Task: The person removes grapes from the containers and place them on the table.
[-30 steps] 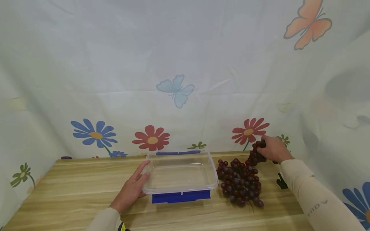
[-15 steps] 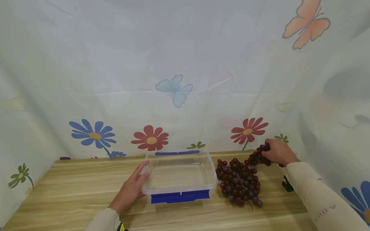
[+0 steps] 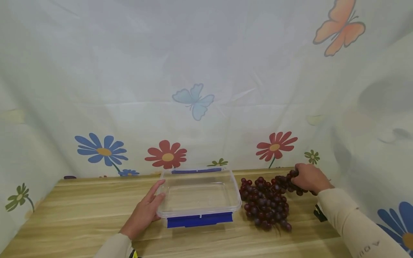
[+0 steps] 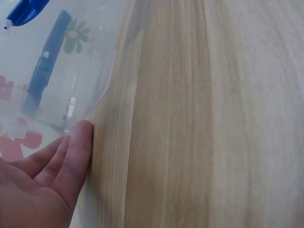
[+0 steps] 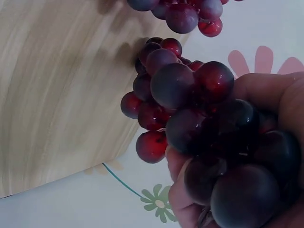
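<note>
My right hand (image 3: 312, 178) grips a small bunch of dark red grapes (image 5: 190, 104), fingers curled round it. This bunch lies just behind and right of a larger bunch of grapes (image 3: 266, 205) on the table. Whether the gripped bunch touches the tabletop, I cannot tell. A clear plastic food container (image 3: 198, 195) with blue side latches (image 3: 200, 219) stands left of the grapes, its inside bare. Against its left side rests my left hand (image 3: 144, 211), with fairly straight fingers touching the wall; the left wrist view shows the fingertips (image 4: 81, 130) at its lower edge.
The wood-grain table (image 3: 90, 204) backs onto a white curtain (image 3: 129, 71) printed with flowers and butterflies. A small black object (image 3: 320, 213) lies beside the right sleeve, partly hidden. Another dark purple thing (image 3: 70, 177) shows at the table's back left edge.
My right hand has come down and slightly right, lowering the small bunch of grapes toward the table. The left hand stays at the container, and the larger bunch lies as before.
</note>
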`<state>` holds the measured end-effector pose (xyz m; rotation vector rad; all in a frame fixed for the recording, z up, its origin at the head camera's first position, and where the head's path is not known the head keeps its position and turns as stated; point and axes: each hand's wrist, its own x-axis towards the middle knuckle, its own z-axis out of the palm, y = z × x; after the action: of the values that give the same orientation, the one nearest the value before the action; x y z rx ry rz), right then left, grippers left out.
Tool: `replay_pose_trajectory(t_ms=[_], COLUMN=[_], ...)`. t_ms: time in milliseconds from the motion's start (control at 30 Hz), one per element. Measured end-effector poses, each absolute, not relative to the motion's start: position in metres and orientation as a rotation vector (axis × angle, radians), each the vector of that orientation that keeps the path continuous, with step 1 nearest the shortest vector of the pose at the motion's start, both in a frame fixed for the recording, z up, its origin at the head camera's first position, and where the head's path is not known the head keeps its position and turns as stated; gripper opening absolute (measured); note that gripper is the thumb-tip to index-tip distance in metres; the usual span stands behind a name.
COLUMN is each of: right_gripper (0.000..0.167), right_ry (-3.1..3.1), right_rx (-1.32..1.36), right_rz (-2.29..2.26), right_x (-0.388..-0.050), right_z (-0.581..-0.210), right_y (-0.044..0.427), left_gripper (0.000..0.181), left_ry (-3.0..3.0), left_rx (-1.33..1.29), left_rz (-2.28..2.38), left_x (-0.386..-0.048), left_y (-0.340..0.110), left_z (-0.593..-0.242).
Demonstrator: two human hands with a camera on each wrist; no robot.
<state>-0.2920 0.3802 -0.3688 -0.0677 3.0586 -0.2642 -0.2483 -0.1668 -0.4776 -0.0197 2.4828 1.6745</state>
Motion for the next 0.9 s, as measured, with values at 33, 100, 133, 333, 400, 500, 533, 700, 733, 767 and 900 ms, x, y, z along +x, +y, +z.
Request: replay_pose_trajectory(t_ms=[33, 100, 133, 333, 400, 500, 533, 700, 733, 767, 900], right_gripper=[0.049, 0.049, 0.050, 0.057, 0.058, 0.045, 0.041, 0.024, 0.022, 0.017, 0.009], right_ry=[3.054, 3.045, 3.040, 3.027, 3.019, 3.009, 3.006, 3.009, 3.007, 3.001, 2.997], right_rx=[-0.050, -0.029, -0.022, 0.006, 0.025, 0.033, 0.027, -0.006, -0.012, -0.013, -0.049], right_rz=[-0.261, -0.253, -0.249, -0.257, -0.274, -0.290, -0.296, -0.319, -0.328, -0.342, -0.343], right_x=[-0.290, -0.287, -0.285, -0.275, -0.273, -0.270, -0.269, -0.266, -0.267, -0.267, -0.267], right_z=[-0.369, -0.369, -0.369, -0.377, -0.380, -0.387, -0.389, -0.398, -0.399, -0.401, -0.407], right_y=[0.379, 0.378, 0.378, 0.376, 0.376, 0.377, 0.378, 0.379, 0.379, 0.379, 0.378], left_gripper=[0.060, 0.060, 0.059, 0.059, 0.060, 0.060, 0.060, 0.060, 0.060, 0.060, 0.060], left_ry=[2.485, 2.484, 2.482, 2.471, 2.471, 2.469, 2.471, 2.476, 2.477, 2.477, 2.476], left_rx=[-0.021, -0.024, -0.024, -0.010, -0.008, -0.009, -0.009, -0.005, -0.005, -0.006, -0.008], left_rz=[1.671, 1.670, 1.673, 1.692, 1.691, 1.692, 1.689, 1.681, 1.681, 1.683, 1.692], left_x=[-0.248, -0.248, -0.248, -0.248, -0.248, -0.247, -0.247, -0.246, -0.246, -0.246, -0.246], left_y=[-0.167, -0.167, -0.167, -0.167, -0.167, -0.166, -0.166, -0.165, -0.165, -0.165, -0.166], left_z=[-0.478, -0.478, -0.479, -0.480, -0.479, -0.478, -0.477, -0.474, -0.474, -0.474, -0.475])
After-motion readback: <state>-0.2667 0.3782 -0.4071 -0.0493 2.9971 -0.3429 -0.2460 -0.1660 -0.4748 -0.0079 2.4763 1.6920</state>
